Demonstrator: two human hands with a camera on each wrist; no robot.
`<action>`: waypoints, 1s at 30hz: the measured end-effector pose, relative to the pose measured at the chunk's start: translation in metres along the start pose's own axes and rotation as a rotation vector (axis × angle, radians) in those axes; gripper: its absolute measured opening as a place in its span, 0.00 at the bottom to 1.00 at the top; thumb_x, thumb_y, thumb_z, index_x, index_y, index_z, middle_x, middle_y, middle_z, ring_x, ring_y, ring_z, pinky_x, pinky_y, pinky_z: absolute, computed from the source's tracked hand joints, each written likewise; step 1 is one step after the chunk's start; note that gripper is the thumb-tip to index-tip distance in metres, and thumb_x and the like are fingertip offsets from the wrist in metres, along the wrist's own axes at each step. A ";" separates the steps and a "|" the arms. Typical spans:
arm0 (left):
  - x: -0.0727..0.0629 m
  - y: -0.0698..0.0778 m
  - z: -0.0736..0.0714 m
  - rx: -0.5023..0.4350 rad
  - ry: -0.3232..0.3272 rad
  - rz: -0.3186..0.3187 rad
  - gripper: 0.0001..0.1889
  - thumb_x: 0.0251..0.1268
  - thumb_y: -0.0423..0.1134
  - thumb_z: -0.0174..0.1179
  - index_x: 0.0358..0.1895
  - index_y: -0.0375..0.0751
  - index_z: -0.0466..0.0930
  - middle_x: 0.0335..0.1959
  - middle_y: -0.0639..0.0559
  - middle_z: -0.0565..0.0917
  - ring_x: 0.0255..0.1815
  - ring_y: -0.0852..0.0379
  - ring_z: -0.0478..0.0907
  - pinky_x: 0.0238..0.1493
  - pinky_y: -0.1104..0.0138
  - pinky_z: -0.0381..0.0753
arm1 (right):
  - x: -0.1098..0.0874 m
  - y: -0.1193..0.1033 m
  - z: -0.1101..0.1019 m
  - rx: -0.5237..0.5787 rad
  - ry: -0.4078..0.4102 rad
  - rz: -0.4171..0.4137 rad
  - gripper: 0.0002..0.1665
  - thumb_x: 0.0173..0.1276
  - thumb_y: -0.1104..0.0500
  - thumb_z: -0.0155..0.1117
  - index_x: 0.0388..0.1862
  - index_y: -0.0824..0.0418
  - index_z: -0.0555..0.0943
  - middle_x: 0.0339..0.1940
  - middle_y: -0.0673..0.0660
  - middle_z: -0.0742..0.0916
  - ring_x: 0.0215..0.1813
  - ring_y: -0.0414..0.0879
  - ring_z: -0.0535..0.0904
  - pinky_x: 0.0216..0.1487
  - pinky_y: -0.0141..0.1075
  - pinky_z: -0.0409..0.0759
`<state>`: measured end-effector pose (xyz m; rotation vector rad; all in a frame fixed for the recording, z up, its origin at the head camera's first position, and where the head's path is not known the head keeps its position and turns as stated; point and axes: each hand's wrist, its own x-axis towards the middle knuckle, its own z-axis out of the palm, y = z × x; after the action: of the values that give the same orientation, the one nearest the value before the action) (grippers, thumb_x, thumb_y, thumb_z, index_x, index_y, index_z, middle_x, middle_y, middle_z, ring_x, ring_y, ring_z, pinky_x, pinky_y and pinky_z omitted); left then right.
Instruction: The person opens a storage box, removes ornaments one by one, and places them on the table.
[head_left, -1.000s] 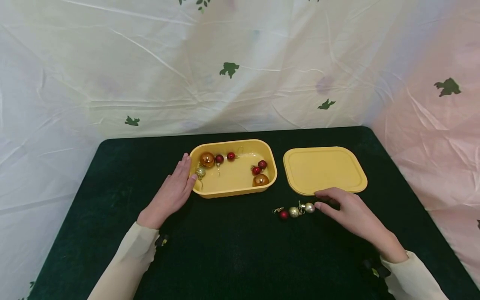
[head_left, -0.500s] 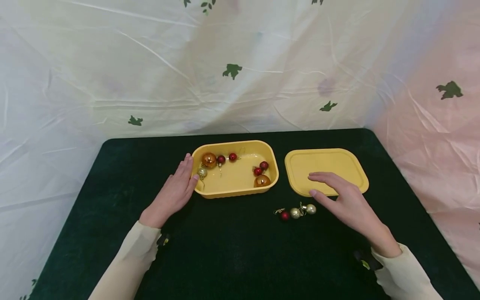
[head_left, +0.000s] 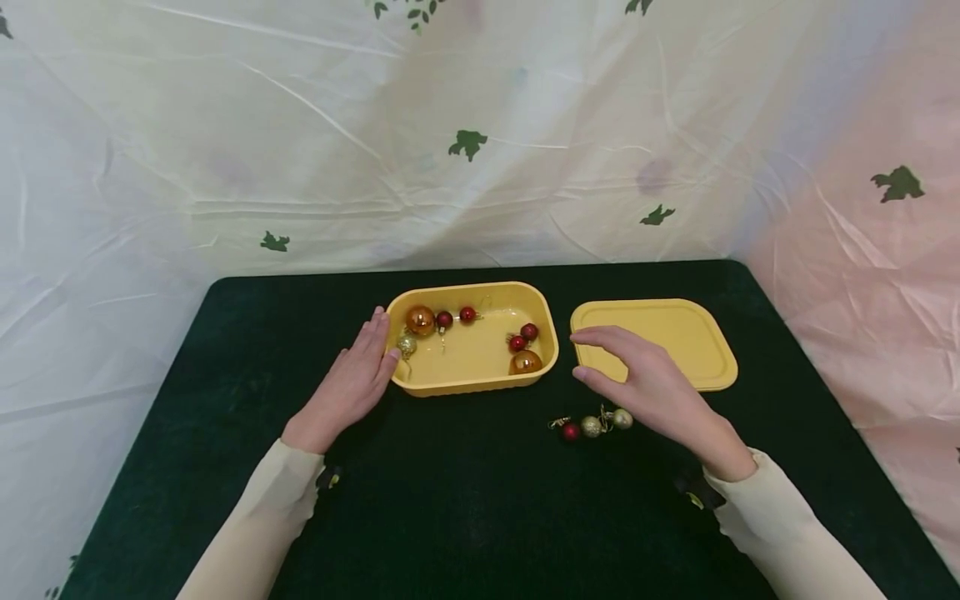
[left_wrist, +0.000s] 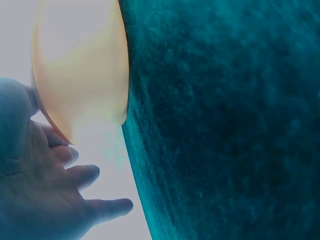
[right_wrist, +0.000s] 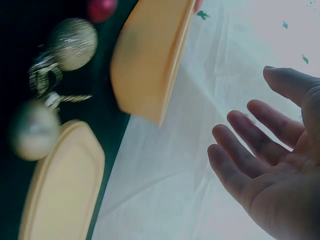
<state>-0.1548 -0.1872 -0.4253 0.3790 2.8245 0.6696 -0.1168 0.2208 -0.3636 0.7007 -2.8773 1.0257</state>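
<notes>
My left hand (head_left: 348,383) lies with straight fingers along the left end of a yellow box (head_left: 457,387); the left wrist view shows its fingers spread by the box wall (left_wrist: 85,65). Inside the box are two large copper-gold baubles (head_left: 420,321), several small red baubles (head_left: 517,343) and a glittery gold one (head_left: 407,346). Fingers extended and holding nothing, my right hand (head_left: 648,383) hovers over the front left of the yellow lid (head_left: 690,342). Just in front of the lid lie a red bauble (head_left: 571,431), a textured gold bauble (head_left: 591,427) and a smooth pale gold one (head_left: 622,418).
A dark green cloth covers the table (head_left: 465,500). Behind it hangs a pale, leaf-printed curtain (head_left: 337,150), which also runs along both sides. The lid lies flat to the right of the box, with a narrow gap between them.
My right hand has left its place beside the pale gold bauble, risen and moved left over the lid, its fingers spreading. My left hand stays at the box.
</notes>
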 end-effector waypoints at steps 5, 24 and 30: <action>0.000 0.001 0.000 -0.002 0.005 -0.008 0.37 0.87 0.53 0.37 0.85 0.45 0.31 0.86 0.50 0.32 0.85 0.41 0.38 0.77 0.34 0.49 | 0.018 -0.017 0.005 -0.018 -0.016 -0.054 0.28 0.74 0.47 0.69 0.69 0.54 0.79 0.66 0.53 0.84 0.66 0.51 0.79 0.65 0.57 0.78; 0.002 0.004 -0.001 0.008 0.019 -0.010 0.36 0.87 0.53 0.38 0.86 0.45 0.33 0.86 0.49 0.35 0.86 0.41 0.38 0.77 0.34 0.48 | 0.073 -0.065 0.043 0.094 -0.046 -0.155 0.27 0.74 0.48 0.69 0.68 0.55 0.80 0.66 0.53 0.84 0.66 0.48 0.78 0.66 0.50 0.78; 0.000 0.003 -0.003 0.005 0.018 -0.014 0.36 0.87 0.52 0.38 0.86 0.45 0.33 0.86 0.49 0.35 0.86 0.41 0.38 0.77 0.34 0.48 | 0.089 -0.074 0.056 0.122 -0.046 -0.173 0.26 0.74 0.48 0.69 0.67 0.56 0.81 0.63 0.51 0.85 0.65 0.47 0.79 0.67 0.48 0.77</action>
<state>-0.1549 -0.1856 -0.4212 0.3553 2.8438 0.6665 -0.1582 0.1000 -0.3496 0.9732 -2.7486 1.1820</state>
